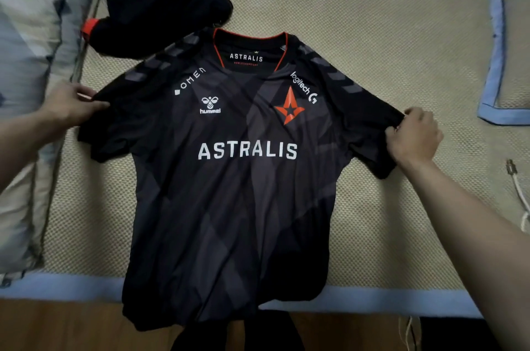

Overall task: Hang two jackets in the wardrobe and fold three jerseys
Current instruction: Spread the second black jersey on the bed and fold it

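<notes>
A black jersey (235,193) with white "ASTRALIS" lettering and a red star badge lies face up, spread flat on the woven bed mat (387,35). Its hem hangs over the near edge of the bed. My left hand (70,104) pinches the edge of the jersey's left sleeve. My right hand (413,135) is closed on the edge of the right sleeve. Both sleeves are pulled out sideways. A second black garment (155,3) with red trim lies crumpled beyond the collar, at the upper left.
A grey-patterned pillow or quilt (25,92) runs along the left side. A blue-edged mat piece (496,64) lies at the right. A white cable (520,193) rests near the right edge. The bed's blue border (372,302) and the wooden floor are below.
</notes>
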Available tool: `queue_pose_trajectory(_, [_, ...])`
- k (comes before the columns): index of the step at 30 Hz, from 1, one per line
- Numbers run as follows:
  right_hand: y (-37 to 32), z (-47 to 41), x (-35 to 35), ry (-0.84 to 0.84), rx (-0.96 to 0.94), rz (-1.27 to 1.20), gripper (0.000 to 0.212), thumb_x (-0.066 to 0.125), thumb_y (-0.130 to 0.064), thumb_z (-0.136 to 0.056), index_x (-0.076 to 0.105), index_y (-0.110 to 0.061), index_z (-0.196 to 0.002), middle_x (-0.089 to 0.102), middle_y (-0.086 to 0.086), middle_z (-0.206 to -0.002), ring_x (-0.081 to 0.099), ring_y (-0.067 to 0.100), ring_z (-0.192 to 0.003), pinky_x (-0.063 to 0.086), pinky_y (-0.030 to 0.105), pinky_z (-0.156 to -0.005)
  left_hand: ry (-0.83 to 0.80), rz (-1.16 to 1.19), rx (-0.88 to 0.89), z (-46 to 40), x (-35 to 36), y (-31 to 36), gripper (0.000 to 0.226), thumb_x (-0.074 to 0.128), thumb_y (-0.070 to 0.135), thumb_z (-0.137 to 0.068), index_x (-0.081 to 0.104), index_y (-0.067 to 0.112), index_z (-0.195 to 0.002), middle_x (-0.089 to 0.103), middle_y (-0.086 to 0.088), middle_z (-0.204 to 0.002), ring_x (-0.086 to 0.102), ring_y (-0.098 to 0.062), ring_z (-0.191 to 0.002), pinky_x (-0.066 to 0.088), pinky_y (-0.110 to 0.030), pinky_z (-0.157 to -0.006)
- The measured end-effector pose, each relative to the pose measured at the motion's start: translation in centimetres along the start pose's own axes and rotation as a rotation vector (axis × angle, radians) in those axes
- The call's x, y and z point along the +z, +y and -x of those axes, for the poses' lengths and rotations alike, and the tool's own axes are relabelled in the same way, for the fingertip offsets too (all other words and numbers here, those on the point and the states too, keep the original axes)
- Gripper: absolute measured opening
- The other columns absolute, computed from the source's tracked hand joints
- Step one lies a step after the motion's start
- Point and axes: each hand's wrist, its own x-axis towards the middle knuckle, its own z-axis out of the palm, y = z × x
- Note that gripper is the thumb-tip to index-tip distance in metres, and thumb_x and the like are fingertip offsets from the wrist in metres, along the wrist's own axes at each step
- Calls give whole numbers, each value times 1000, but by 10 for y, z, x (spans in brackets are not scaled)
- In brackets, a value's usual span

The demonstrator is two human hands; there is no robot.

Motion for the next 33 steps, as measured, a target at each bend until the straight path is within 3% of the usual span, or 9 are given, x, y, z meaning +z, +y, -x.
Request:
queue_pose_trajectory(3, [-40,27,6,27,-370,5,54,67,-14,-83,51,2,-132,57,26,-127,54,44,-118,38,52,-107,-38,-73,-16,25,10,7,38,78,17,-86,65,1,-119,69,-22,-104,67,-25,-81,53,-24,-59])
queue_pose_trajectory(7, [-125,84,13,-170,-670,-143,50,67,-16,-83,56,-2,-129,62,20,-121,60,40,-111,46,46,-99,-2,-28,-77,44,7,1,20,76,15,-88,68,4,-103,65,-17,-94,60,-25,-69,54,-21,-53])
queue_pose_trajectory(11, [-208,141,29,-322,-891,-233,54,66,-24,-88,54,-7,-138,60,12,-137,55,30,-128,39,40,-111,242,123,-47,41,-22,-11,31,76,19,-87,71,-4,-108,71,-20,-97,65,-25,-90,53,-38,-81])
queue_pose_trajectory(17, [-260,182,69,-495,-892,18,72,49,-48,-101,21,-20,-161,15,5,-170,11,27,-157,11,45,-127,517,158,39,28,-70,-8,30,74,23,-87,70,6,-111,72,-16,-111,65,-30,-110,46,-29,-93])
queue_pose_trajectory(21, [-264,197,73,-417,-848,-58,66,50,-44,-101,28,-20,-159,18,6,-169,13,27,-157,13,45,-127,469,219,133,23,-70,-21,33,75,18,-83,55,17,-109,60,-5,-103,61,-21,-96,48,-27,-92])
queue_pose_trajectory(24, [-259,207,73,-415,-900,-40,65,53,-40,-101,31,-20,-158,18,6,-169,15,27,-157,13,45,-128,550,-176,308,43,-56,-30,39,70,20,-83,52,13,-117,51,-16,-122,54,-33,-108,46,-45,-94])
queue_pose_trajectory(26, [-252,213,72,-426,-907,-48,63,56,-37,-99,36,-18,-156,23,9,-167,20,30,-155,17,45,-127,459,-245,507,70,-36,-34,28,65,23,-84,54,16,-109,56,-11,-108,56,-33,-99,48,-48,-85])
queue_pose_trajectory(28, [-239,218,66,-409,-841,-140,59,62,-32,-96,47,-13,-149,37,12,-161,34,31,-149,28,45,-123,175,-108,545,104,-3,-45,19,68,25,-84,56,19,-98,60,-1,-87,58,-23,-79,50,-44,-76])
queue_pose_trajectory(33, [-169,248,30,-490,-526,-195,51,67,-35,-94,55,-12,-137,51,7,-141,50,28,-130,46,44,-107,-232,74,155,209,70,-100,42,80,34,-82,49,15,-102,60,0,-81,57,-18,-70,46,-32,-67])
